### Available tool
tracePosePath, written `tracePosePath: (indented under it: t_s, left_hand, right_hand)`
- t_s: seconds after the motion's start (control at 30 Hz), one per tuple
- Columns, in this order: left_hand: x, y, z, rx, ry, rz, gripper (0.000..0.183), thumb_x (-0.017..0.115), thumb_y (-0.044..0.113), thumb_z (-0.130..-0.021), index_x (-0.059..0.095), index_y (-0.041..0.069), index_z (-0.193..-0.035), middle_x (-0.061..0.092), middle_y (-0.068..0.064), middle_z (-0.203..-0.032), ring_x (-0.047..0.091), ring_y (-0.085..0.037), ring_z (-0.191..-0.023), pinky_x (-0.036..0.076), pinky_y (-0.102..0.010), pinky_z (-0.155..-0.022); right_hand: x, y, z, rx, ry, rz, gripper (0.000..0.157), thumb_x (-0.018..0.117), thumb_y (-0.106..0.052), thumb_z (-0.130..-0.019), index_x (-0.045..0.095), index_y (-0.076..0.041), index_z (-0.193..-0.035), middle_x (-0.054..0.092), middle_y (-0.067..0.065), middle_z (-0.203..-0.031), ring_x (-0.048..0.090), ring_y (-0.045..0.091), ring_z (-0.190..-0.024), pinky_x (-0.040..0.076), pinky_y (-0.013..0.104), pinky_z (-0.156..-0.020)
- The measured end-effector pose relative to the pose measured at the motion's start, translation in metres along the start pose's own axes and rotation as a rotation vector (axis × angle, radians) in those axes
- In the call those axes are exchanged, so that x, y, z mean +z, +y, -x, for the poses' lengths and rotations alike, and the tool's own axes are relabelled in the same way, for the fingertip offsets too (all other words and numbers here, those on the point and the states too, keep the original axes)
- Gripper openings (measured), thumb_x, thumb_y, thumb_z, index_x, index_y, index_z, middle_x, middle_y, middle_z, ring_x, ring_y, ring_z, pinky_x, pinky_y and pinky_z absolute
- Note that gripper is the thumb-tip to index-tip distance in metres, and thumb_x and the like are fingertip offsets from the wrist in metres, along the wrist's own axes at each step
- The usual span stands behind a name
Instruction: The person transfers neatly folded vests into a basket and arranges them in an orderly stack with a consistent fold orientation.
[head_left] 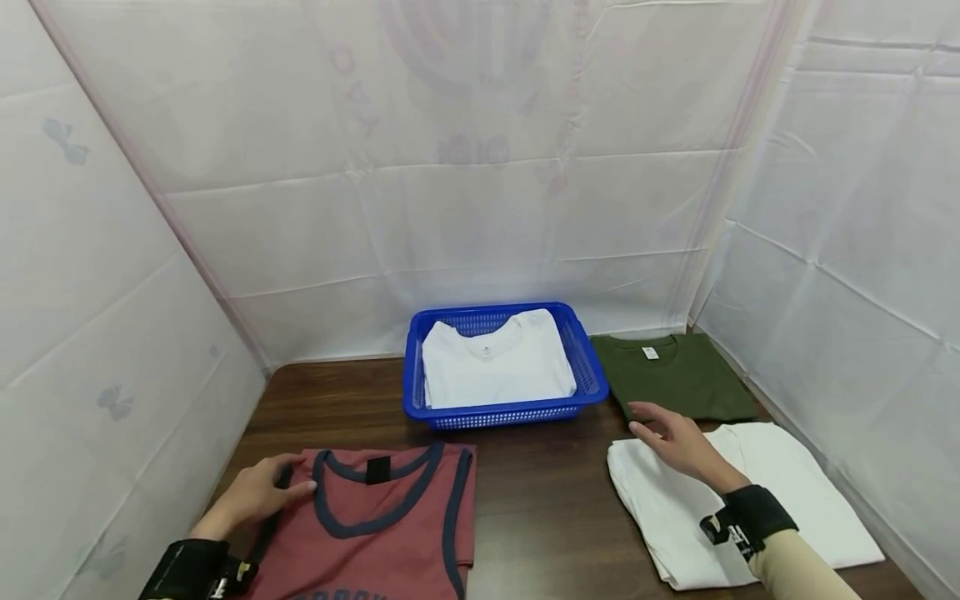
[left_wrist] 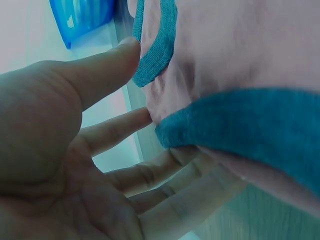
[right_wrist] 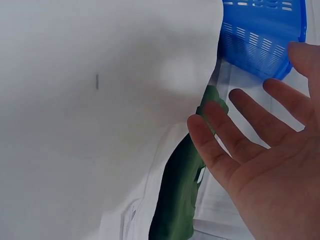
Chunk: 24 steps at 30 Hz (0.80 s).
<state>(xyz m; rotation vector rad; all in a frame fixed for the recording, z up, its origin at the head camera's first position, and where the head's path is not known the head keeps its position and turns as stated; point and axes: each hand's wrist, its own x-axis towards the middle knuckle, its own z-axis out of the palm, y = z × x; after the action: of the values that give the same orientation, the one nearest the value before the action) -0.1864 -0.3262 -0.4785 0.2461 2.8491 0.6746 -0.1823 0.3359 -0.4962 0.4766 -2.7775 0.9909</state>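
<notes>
A folded red sleeveless shirt [head_left: 397,517] with dark blue trim and a black neck label lies at the front left of the table. My left hand [head_left: 262,493] is at its left shoulder edge. In the left wrist view the fingers [left_wrist: 150,172] are loosely extended at the trimmed armhole edge, some tips hidden by the cloth, with the thumb apart from them near the neck trim. Over the folded white shirt [head_left: 795,492] at the right hovers my right hand [head_left: 678,446], fingers spread, holding nothing. Behind it lies a folded dark green shirt [head_left: 675,379].
At the back middle, a blue plastic basket [head_left: 502,417] holds a folded white T-shirt [head_left: 498,367]. White sheeting [head_left: 480,208] walls in the brown wooden table [head_left: 555,508] at the back and both sides.
</notes>
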Motion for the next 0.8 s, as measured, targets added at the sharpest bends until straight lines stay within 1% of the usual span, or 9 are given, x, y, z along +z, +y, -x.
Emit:
tracePosePath:
  t_s: [0.17, 0.3, 0.4, 0.43, 0.5, 0.53, 0.63, 0.73, 0.8]
  left_hand:
    - [0.006, 0.009, -0.002, -0.013, -0.028, 0.056, 0.066, 0.068, 0.044, -0.099, 0.058, -0.007, -0.138, 0.057, -0.038, -0.132, 0.056, -0.057, -0.117, 0.051, -0.062, -0.089]
    - [0.01, 0.018, -0.003, -0.004, -0.045, 0.104, 0.061, 0.064, 0.043, -0.101, 0.059, -0.005, -0.139, 0.063, -0.032, -0.127, 0.062, -0.05, -0.112, 0.054, -0.056, -0.086]
    - [0.015, 0.024, -0.003, -0.001, -0.042, 0.111, 0.059, 0.064, 0.041, -0.102, 0.06, -0.005, -0.138, 0.068, -0.023, -0.113, 0.067, -0.039, -0.1, 0.055, -0.049, -0.079]
    - [0.017, 0.026, -0.003, -0.001, -0.043, 0.119, 0.059, 0.064, 0.04, -0.102, 0.06, -0.006, -0.138, 0.069, -0.02, -0.103, 0.068, -0.035, -0.09, 0.055, -0.046, -0.075]
    - [0.021, 0.031, -0.003, -0.008, -0.043, 0.144, 0.058, 0.065, 0.039, -0.101, 0.059, -0.006, -0.138, 0.065, -0.013, -0.087, 0.063, -0.028, -0.073, 0.051, -0.039, -0.067]
    - [0.022, 0.034, -0.003, -0.01, -0.043, 0.159, 0.058, 0.065, 0.039, -0.102, 0.059, -0.006, -0.138, 0.06, -0.008, -0.079, 0.057, -0.024, -0.065, 0.048, -0.036, -0.063]
    - [0.027, 0.042, -0.003, -0.014, -0.042, 0.208, 0.059, 0.065, 0.037, -0.102, 0.057, -0.007, -0.14, 0.048, -0.005, -0.067, 0.043, -0.019, -0.053, 0.041, -0.032, -0.059]
    - [0.031, 0.05, -0.003, -0.015, -0.031, 0.225, 0.06, 0.065, 0.037, -0.102, 0.057, -0.008, -0.14, 0.047, -0.003, -0.067, 0.044, -0.018, -0.053, 0.041, -0.031, -0.062]
    - [0.034, 0.055, -0.004, -0.021, -0.027, 0.227, 0.06, 0.066, 0.037, -0.101, 0.057, -0.008, -0.14, 0.049, -0.004, -0.067, 0.046, -0.018, -0.054, 0.042, -0.031, -0.062]
  right_hand:
    - [0.003, -0.004, 0.0, -0.018, 0.004, -0.015, 0.044, 0.061, -0.022, -0.105, 0.056, 0.002, -0.143, 0.062, 0.026, -0.135, 0.071, 0.038, -0.103, 0.059, 0.035, -0.077]
    - [0.005, -0.006, 0.0, -0.019, 0.004, -0.003, 0.044, 0.062, -0.021, -0.105, 0.057, 0.001, -0.142, 0.063, 0.024, -0.134, 0.071, 0.035, -0.1, 0.058, 0.035, -0.076]
    - [0.007, -0.006, 0.0, -0.012, 0.005, 0.001, 0.044, 0.062, -0.022, -0.105, 0.057, 0.0, -0.142, 0.064, 0.022, -0.133, 0.072, 0.033, -0.099, 0.058, 0.035, -0.076]
    - [0.008, -0.006, 0.0, -0.009, 0.004, -0.002, 0.044, 0.063, -0.023, -0.105, 0.058, 0.0, -0.142, 0.065, 0.022, -0.133, 0.072, 0.033, -0.099, 0.058, 0.034, -0.076]
    - [0.009, -0.007, -0.001, -0.005, 0.002, -0.01, 0.044, 0.063, -0.024, -0.104, 0.058, 0.0, -0.141, 0.066, 0.022, -0.132, 0.072, 0.033, -0.098, 0.058, 0.033, -0.075]
    - [0.01, -0.008, -0.001, -0.004, 0.001, -0.016, 0.044, 0.063, -0.023, -0.104, 0.058, 0.0, -0.141, 0.066, 0.022, -0.131, 0.071, 0.033, -0.098, 0.058, 0.033, -0.075]
    - [0.011, -0.011, -0.002, -0.015, 0.021, -0.015, 0.042, 0.064, -0.022, -0.104, 0.06, 0.0, -0.139, 0.067, 0.021, -0.13, 0.072, 0.031, -0.097, 0.059, 0.032, -0.075]
    - [0.014, -0.016, -0.003, -0.028, 0.053, -0.024, 0.04, 0.065, -0.019, -0.103, 0.061, 0.0, -0.138, 0.068, 0.02, -0.128, 0.072, 0.03, -0.094, 0.059, 0.032, -0.074]
    - [0.015, -0.021, -0.004, -0.025, 0.052, -0.046, 0.039, 0.065, -0.019, -0.103, 0.061, -0.001, -0.138, 0.07, 0.019, -0.124, 0.072, 0.029, -0.094, 0.059, 0.03, -0.071]
